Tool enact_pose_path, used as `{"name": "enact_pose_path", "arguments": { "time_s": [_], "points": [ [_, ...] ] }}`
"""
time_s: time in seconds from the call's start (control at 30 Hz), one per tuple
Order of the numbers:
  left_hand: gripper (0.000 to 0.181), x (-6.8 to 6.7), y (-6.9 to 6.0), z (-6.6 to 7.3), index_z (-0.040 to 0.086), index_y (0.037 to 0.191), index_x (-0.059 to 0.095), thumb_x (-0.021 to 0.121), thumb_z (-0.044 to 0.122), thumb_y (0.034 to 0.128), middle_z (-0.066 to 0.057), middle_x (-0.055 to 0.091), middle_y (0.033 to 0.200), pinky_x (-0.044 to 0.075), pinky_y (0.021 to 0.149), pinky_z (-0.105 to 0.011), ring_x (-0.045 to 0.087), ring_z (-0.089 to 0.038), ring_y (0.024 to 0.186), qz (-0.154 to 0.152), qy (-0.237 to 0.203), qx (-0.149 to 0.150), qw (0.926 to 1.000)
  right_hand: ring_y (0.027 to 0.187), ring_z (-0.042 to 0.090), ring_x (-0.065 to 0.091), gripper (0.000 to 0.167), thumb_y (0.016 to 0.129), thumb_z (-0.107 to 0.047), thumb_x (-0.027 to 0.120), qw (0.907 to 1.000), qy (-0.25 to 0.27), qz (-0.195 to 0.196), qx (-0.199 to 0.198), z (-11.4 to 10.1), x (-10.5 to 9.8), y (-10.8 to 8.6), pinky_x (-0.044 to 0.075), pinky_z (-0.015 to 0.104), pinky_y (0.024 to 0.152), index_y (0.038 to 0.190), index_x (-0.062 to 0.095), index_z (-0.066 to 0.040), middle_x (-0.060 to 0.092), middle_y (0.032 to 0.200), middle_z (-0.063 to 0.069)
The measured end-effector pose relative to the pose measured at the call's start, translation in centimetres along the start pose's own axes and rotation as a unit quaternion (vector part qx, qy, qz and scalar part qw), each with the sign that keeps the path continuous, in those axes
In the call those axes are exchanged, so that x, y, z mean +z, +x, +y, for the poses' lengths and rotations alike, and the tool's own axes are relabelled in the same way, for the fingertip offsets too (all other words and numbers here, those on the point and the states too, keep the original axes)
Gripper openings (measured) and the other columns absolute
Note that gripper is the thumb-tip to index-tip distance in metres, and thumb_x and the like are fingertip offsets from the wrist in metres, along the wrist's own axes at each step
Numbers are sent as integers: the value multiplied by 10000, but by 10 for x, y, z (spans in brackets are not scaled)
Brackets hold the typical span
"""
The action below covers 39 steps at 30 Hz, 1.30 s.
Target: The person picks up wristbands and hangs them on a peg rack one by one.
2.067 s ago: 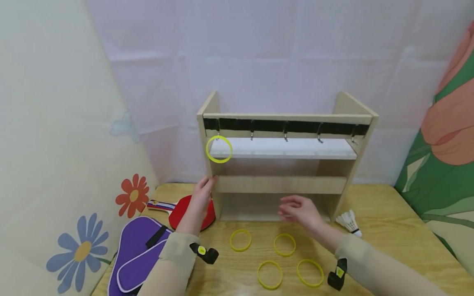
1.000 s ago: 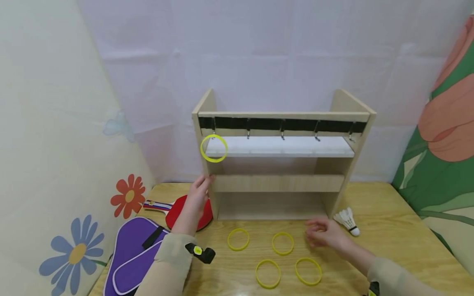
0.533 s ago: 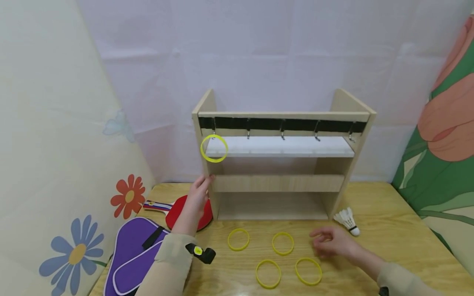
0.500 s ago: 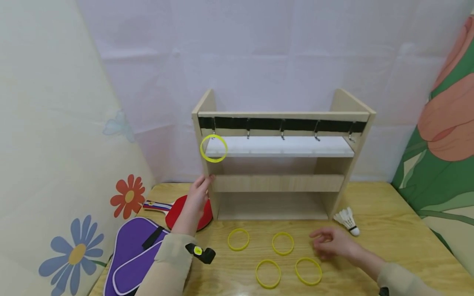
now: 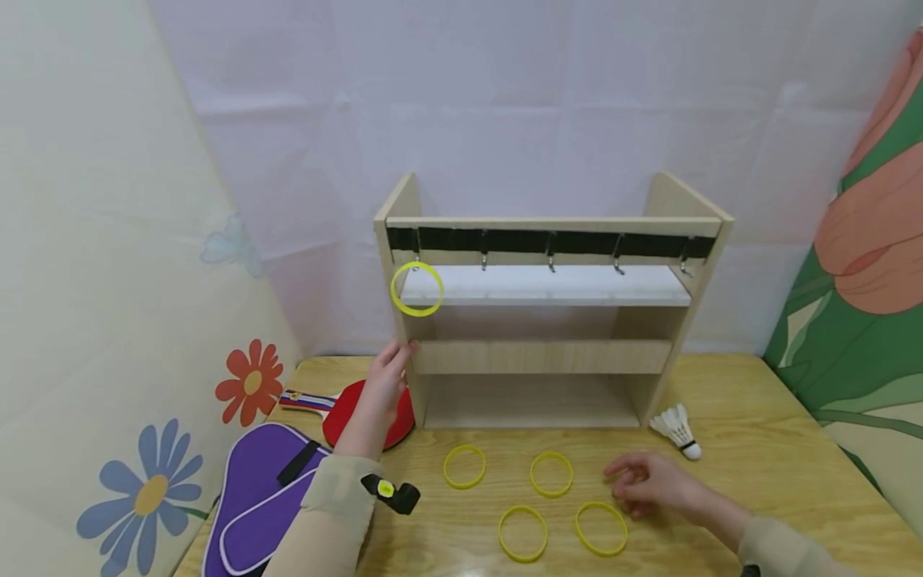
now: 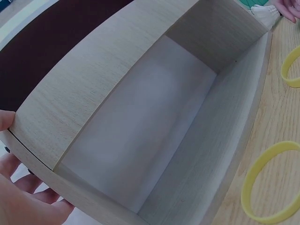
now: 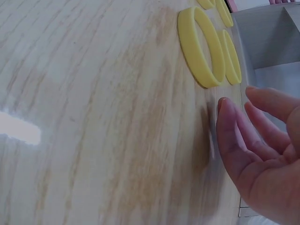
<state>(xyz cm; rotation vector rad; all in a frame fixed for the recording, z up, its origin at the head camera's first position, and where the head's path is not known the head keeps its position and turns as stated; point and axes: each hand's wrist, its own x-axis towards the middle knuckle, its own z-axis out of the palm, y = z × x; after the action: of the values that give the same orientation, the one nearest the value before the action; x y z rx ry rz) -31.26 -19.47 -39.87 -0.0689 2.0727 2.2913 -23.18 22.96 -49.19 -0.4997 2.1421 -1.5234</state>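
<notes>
While my left hand (image 5: 385, 377) grips the left side panel of the wooden rack (image 5: 544, 357), the head view shows my right hand (image 5: 652, 481) just above the desk (image 5: 779, 449), its fingers loosely bent around nothing, beside the thin, round yellow rings (image 5: 551, 494). Four of these lie flat in front of the rack; a hanging ring (image 5: 418, 312) dangles from the leftmost of the shiny metal hooks (image 5: 484, 262) along a dark strip (image 5: 447, 240). A feathered shuttlecock (image 5: 675, 429) rests to the right, a smooth red paddle (image 5: 353, 407) and a white-piped purple case (image 5: 263, 461) to the left. The desk is pale, grained wood, with a creased whitish cloth (image 5: 505, 104) behind and flower-printed walls on both sides. From the left wrist, I see my thumb on the rack's fine-grained front, the other fingers bent around the panel's outer side. From the right wrist, my thumb and fingertips stand apart, near a smooth, flat-sided ring, over streaky wood with one bright patch of glare.
</notes>
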Motion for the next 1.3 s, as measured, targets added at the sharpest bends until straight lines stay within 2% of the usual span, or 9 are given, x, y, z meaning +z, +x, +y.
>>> {"name": "enact_pose_path", "arguments": {
  "time_s": [0.4, 0.63, 0.73, 1.3],
  "points": [
    [555, 0, 0, 1, 197, 1542, 354, 497, 326, 1022, -74, 273, 1610, 140, 1223, -583, 178, -310, 1508, 69, 9, -76, 9999, 661, 85, 616, 366, 883, -28, 679, 9998, -139, 11, 142, 4, 7, 1, 528, 207, 548, 1177, 559, 153, 668, 840, 65],
    [557, 2, 0, 0, 204, 1551, 335, 496, 295, 1026, -81, 281, 1598, 145, 1226, -570, 196, -292, 1488, 7, -62, 159, 9999, 621, 71, 570, 328, 862, -35, 697, 9991, -327, -77, 250, 3, 10, 4, 483, 192, 532, 1142, 616, 115, 662, 807, 34],
    [556, 1, 0, 0, 197, 1551, 333, 492, 288, 1026, -77, 290, 1586, 145, 1225, -573, 199, -293, 1481, 2, -72, 164, 9998, 614, 65, 561, 324, 854, -47, 714, 9985, -453, -86, 302, 4, 10, 5, 474, 186, 530, 1132, 631, 97, 649, 785, 14],
    [562, 1, -1, -1, 210, 1553, 333, 498, 312, 1026, -90, 256, 1617, 144, 1228, -566, 184, -299, 1498, 42, -56, 104, 9999, 607, 68, 545, 281, 829, -36, 725, 9950, -920, -40, 387, 1, 13, 5, 462, 186, 520, 1094, 670, 39, 648, 773, 6]
  ]
}}
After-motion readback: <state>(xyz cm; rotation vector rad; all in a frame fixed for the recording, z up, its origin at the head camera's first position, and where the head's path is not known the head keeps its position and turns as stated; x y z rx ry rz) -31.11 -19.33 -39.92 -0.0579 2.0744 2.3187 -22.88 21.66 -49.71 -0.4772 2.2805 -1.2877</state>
